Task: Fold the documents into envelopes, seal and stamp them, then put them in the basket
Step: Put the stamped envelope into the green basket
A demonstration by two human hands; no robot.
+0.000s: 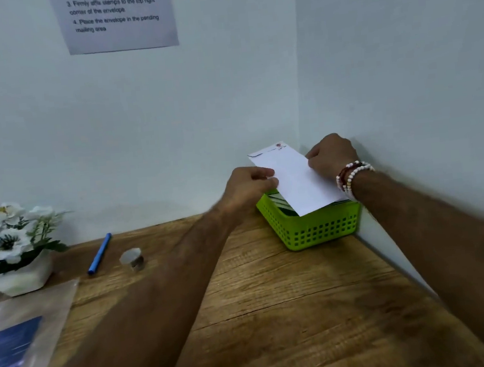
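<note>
A white envelope (295, 177) with a small red stamp at its far corner stands tilted over the green plastic basket (317, 229), its lower end inside the basket. My left hand (250, 187) pinches the envelope's left edge. My right hand (331, 154), with bead bracelets at the wrist, grips the right edge. The basket sits in the table's far right corner against the walls and holds other envelopes with striped borders, mostly hidden by the white one.
A blue pen (99, 254) and a small round stamp or glue pot (132, 259) lie on the wooden table (278, 314) at the left. A white flower pot (12, 252) stands far left. A clear plastic sleeve (18, 341) lies near the front left. An instruction sheet (115, 17) hangs on the wall.
</note>
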